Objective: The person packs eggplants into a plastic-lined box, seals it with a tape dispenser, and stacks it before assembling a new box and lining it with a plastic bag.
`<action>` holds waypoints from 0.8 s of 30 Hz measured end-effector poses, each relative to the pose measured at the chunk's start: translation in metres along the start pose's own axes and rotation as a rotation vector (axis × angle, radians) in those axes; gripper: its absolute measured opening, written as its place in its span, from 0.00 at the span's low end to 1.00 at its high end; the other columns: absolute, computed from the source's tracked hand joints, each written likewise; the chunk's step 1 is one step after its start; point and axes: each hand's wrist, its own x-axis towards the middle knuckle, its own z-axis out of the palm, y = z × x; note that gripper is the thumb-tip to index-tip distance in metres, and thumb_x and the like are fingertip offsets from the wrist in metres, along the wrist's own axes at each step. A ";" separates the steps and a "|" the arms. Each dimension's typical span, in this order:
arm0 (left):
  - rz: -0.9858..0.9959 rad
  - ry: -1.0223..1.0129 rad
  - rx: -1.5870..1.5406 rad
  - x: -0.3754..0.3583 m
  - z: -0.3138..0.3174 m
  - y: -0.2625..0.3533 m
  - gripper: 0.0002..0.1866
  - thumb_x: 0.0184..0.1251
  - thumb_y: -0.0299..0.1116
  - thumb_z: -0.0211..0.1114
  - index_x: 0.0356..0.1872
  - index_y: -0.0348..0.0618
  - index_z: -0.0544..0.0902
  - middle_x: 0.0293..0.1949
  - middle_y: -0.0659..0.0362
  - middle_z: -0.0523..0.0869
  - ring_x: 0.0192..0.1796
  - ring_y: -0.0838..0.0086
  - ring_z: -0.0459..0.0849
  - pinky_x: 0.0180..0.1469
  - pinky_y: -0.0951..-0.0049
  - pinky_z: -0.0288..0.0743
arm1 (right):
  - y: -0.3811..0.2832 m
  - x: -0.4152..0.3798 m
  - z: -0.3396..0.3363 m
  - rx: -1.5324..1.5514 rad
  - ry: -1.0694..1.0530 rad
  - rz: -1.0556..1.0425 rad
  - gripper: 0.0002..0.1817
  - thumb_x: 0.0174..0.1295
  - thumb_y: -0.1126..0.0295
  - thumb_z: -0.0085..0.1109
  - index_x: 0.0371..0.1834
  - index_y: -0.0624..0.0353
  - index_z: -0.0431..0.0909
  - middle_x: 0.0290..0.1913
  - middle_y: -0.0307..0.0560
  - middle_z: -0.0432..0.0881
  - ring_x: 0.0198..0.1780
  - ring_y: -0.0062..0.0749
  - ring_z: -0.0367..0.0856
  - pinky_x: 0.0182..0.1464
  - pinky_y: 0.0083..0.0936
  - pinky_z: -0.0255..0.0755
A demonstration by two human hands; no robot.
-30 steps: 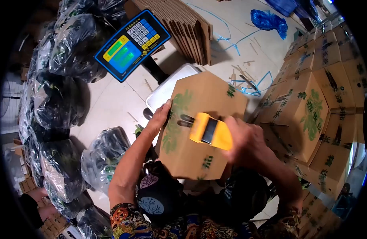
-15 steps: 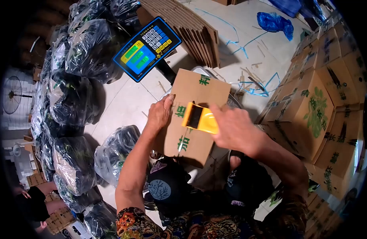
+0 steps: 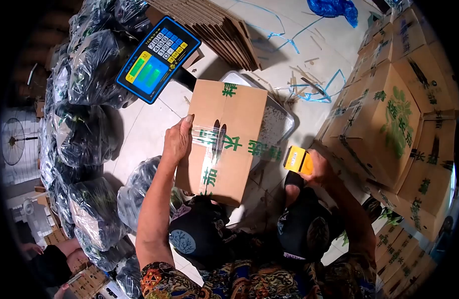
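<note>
A cardboard box (image 3: 229,114) with green printed characters stands between my knees, its taped face upward. My left hand (image 3: 178,141) grips the box's left edge, thumb on top. My right hand (image 3: 319,167) is closed around a yellow tape dispenser (image 3: 298,160), to the right of the box and apart from it. Clear tape runs across and along the box's face. Beyond the box, a scale display (image 3: 158,59) with a blue frame rises on a post, and part of the metal scale platform (image 3: 284,117) shows behind the box.
Plastic-wrapped bundles (image 3: 92,209) line the left side. Flattened cardboard sheets (image 3: 214,30) lean at the top. Printed boxes (image 3: 389,124) are stacked at the right. Blue strapping (image 3: 334,84) and a blue plastic bag (image 3: 334,9) lie on the floor. Another person (image 3: 53,266) is at lower left.
My right hand has moved the tape dispenser off the box face to the right. Tape now crosses the box's left part. The view has shifted, and my left hand still holds the left edge.
</note>
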 end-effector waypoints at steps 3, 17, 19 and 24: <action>-0.018 -0.005 0.001 -0.001 -0.001 0.004 0.30 0.78 0.55 0.43 0.51 0.36 0.82 0.38 0.37 0.85 0.46 0.44 0.84 0.50 0.61 0.75 | 0.041 -0.025 0.019 -0.077 0.020 -0.023 0.32 0.44 0.55 0.76 0.46 0.59 0.69 0.37 0.55 0.75 0.40 0.51 0.80 0.40 0.39 0.77; 0.003 0.014 -0.119 0.001 0.007 -0.006 0.29 0.78 0.52 0.45 0.46 0.34 0.82 0.35 0.39 0.85 0.41 0.50 0.85 0.48 0.63 0.75 | -0.035 0.082 0.038 -0.369 -0.369 0.075 0.19 0.46 0.72 0.64 0.42 0.60 0.70 0.35 0.55 0.82 0.43 0.52 0.82 0.40 0.42 0.76; 0.053 0.055 -0.069 0.000 0.011 -0.006 0.28 0.78 0.53 0.45 0.50 0.37 0.82 0.37 0.38 0.85 0.44 0.47 0.85 0.49 0.61 0.75 | -0.076 0.118 0.065 -0.812 -0.582 0.022 0.19 0.48 0.66 0.66 0.45 0.59 0.83 0.37 0.43 0.84 0.50 0.46 0.82 0.39 0.45 0.74; -0.008 -0.094 -0.290 0.001 0.007 -0.003 0.30 0.76 0.55 0.42 0.61 0.41 0.77 0.51 0.41 0.84 0.58 0.52 0.80 0.61 0.64 0.70 | -0.050 0.137 0.051 -0.845 -0.852 -0.092 0.20 0.50 0.60 0.64 0.44 0.60 0.84 0.50 0.51 0.83 0.49 0.43 0.83 0.41 0.35 0.76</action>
